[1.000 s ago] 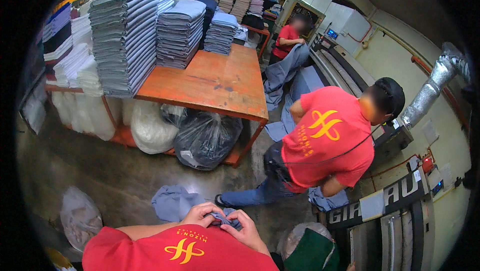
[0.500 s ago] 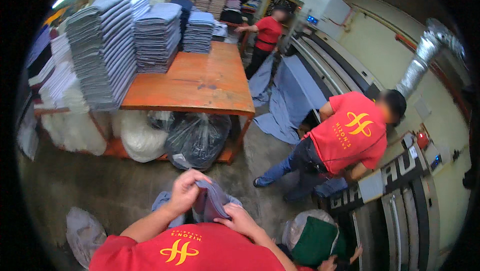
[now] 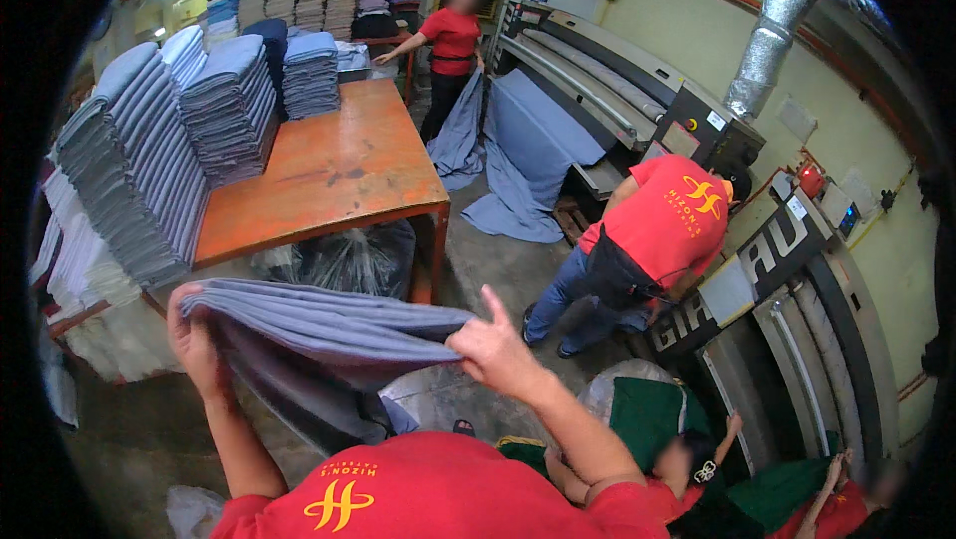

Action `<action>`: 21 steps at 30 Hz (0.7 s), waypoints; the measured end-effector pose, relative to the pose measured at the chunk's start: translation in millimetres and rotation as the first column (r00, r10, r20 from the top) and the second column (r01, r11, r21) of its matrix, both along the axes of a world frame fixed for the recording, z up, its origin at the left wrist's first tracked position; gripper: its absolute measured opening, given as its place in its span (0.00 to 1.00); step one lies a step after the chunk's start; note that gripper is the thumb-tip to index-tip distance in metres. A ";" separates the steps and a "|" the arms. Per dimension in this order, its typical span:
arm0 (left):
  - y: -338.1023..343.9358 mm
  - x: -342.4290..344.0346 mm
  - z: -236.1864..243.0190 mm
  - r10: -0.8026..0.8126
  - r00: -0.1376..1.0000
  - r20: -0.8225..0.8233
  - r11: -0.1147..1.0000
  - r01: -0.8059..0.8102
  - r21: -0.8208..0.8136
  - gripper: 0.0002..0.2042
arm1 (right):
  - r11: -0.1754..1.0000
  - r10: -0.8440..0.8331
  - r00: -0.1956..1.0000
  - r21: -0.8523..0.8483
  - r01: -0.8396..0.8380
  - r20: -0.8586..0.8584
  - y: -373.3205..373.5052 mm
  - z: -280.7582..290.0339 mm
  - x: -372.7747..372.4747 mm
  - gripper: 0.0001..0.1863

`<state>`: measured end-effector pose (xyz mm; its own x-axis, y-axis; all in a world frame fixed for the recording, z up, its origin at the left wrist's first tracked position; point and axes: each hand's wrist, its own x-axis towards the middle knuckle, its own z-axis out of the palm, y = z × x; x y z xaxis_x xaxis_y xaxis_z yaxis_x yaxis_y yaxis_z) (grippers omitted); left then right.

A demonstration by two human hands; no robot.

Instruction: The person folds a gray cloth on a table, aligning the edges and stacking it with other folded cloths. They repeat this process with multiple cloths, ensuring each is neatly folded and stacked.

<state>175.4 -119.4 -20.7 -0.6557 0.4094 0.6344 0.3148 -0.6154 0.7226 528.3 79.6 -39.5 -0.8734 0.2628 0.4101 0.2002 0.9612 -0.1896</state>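
Observation:
A grey-blue folded cloth (image 3: 329, 318) is stretched sideways in front of me, its layered edge on top and its lower part hanging down. My left hand (image 3: 197, 342) is closed round its left end, the fingers partly behind the fabric. At the opposite end my right hand (image 3: 498, 348) pinches the corner, with the index finger pointing up. The cloth hangs in the air, and behind it is the near side of an orange wooden table (image 3: 329, 175).
Tall stacks of folded grey-blue cloth (image 3: 229, 106) stand on the table's left. A black plastic-wrapped bundle (image 3: 373, 255) sits underneath. To the right, a person in red (image 3: 662, 215) bends at a long roller machine (image 3: 737, 310). Others handle green cloth (image 3: 647, 414) at lower right and grey-blue cloth farther back.
My hands have risen and moved far apart, spreading the bunched cloth into a long folded band. The view has shifted to the right, and more people show at lower right.

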 end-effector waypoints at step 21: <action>-30.6 -9.7 -33.4 0.194 0.977 0.088 0.980 -0.191 -0.051 0.10 | 0.978 -0.095 0.960 -0.204 0.040 -0.265 -63.5 -54.8 -11.7 0.15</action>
